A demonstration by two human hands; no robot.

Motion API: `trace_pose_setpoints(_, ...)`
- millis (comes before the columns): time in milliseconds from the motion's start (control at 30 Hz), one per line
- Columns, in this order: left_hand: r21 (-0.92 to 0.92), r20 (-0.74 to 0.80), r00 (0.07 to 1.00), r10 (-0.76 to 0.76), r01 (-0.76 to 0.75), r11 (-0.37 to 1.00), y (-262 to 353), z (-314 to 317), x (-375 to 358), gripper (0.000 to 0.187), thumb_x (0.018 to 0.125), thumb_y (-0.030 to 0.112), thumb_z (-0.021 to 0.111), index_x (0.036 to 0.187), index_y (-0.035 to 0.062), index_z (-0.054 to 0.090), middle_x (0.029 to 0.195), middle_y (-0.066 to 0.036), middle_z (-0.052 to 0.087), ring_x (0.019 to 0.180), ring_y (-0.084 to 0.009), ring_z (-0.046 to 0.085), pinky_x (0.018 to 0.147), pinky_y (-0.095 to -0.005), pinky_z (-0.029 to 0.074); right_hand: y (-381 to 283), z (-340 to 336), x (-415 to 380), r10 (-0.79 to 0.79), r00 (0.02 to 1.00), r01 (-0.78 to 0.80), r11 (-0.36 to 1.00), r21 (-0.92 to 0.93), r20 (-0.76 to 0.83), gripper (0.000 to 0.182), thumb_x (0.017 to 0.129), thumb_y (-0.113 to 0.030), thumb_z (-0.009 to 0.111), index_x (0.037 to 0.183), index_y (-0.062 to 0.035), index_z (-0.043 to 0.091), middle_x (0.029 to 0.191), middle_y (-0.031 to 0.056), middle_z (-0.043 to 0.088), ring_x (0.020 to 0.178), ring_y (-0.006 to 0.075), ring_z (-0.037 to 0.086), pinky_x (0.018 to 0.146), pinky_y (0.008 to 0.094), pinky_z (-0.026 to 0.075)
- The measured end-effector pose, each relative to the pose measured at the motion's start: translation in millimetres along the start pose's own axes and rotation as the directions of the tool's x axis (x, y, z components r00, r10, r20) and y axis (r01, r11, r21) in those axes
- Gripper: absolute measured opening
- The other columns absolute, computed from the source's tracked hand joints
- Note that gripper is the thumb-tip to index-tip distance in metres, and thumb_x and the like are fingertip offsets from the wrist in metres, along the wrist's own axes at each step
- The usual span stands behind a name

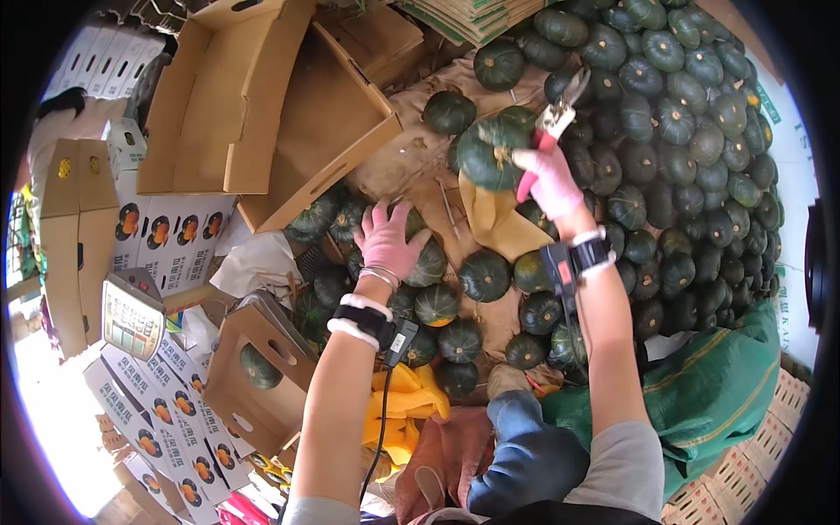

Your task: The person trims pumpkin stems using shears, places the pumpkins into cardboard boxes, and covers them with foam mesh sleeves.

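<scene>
My right hand [553,181], in a pink glove, is closed around pruning shears [549,131] with red handles. Their blades point up and away, over the heap. Right at its fingertips is a dark green pumpkin [486,159] with a pale stem, above a yellow cloth [490,217]. My left hand [390,238], also pink-gloved, lies spread over a green pumpkin [427,264] on the left side. More pumpkins sit around it, among them a round one [485,276] between my two arms.
A large heap of pumpkins [674,122] fills the right side. Open cardboard boxes [214,105] stand at upper left. A box with one pumpkin [261,366] is at lower left, near a scale [131,319] and printed cartons [166,420]. A green sack [713,394] lies at lower right.
</scene>
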State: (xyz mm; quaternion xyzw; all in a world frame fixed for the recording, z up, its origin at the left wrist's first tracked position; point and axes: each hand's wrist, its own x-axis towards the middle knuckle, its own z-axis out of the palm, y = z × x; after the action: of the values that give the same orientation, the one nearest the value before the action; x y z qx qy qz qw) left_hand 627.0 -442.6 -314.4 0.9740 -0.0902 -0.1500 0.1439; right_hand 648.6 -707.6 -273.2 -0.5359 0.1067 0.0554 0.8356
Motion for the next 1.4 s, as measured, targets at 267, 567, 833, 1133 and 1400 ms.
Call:
trace_pose_setpoints(267,-0.469,0.288,0.901,0.325,0.428,-0.773,71.8,-26.5,-58.2,0.072,0.087,0.064,0.037,0.127,0.0043,0.049,0.127,-0.015,0.052,0.116,-0.0309,0.050,0.102,-0.0464,0.035,-8.1,60.0,-94.3,0.235,0.967,-0.243,0.966,0.085,0.096,0.036,0.075,-0.013,0.065,0.106,0.0014,0.051,0.091,0.0049,0.060,0.074,0.0108,0.058,0.045,0.0224,0.045)
trace_pose_setpoints(567,-0.462,0.407,0.884,0.231,0.417,-0.783,56.3,-13.7,-137.4,0.078,0.082,0.069,0.038,0.136,0.0135,0.039,0.137,-0.020,0.040,0.123,-0.0429,0.040,0.094,-0.0659,0.034,-36.7,27.0,-171.9,-0.143,0.907,0.397,-0.016,-0.918,0.395,0.067,0.052,-0.020,0.071,0.113,-0.0050,0.047,0.099,0.0093,0.050,0.098,0.0320,0.047,0.091,0.0450,0.036)
trace_pose_setpoints(833,-0.481,0.452,0.820,0.350,0.555,-0.679,36.5,-31.8,-164.2,0.082,0.080,0.074,0.038,0.137,0.0158,0.035,0.135,-0.017,0.044,0.120,-0.0428,0.044,0.089,-0.0670,0.038,-64.1,34.1,-194.4,-0.040,0.859,0.506,-0.086,-0.858,0.511,0.067,0.053,-0.020,0.075,0.113,-0.0051,0.050,0.102,0.0089,0.051,0.100,0.0303,0.048,0.096,0.0453,0.034)
trace_pose_setpoints(1133,-0.654,0.501,0.809,0.306,0.586,-0.479,34.5,-43.3,-178.4,0.079,0.082,0.072,0.037,0.137,0.0143,0.035,0.133,-0.017,0.046,0.117,-0.0420,0.048,0.085,-0.0628,0.044,-74.7,44.1,-221.9,0.047,0.897,0.439,-0.199,-0.876,0.438,0.072,0.054,-0.024,0.078,0.117,-0.0030,0.050,0.100,0.0092,0.051,0.099,0.0283,0.049,0.090,0.0429,0.037)
trace_pose_setpoints(1400,-0.591,0.555,0.779,0.292,0.616,-0.521,50.8,-45.1,-192.8,0.077,0.082,0.068,0.042,0.134,0.0108,0.040,0.131,-0.017,0.047,0.119,-0.0378,0.047,0.090,-0.0599,0.043,-66.4,34.4,-229.7,0.026,0.890,0.442,-0.296,-0.847,0.455,0.059,0.063,-0.029,0.075,0.110,-0.0027,0.054,0.096,0.0068,0.053,0.096,0.0239,0.051,0.085,0.0404,0.038)
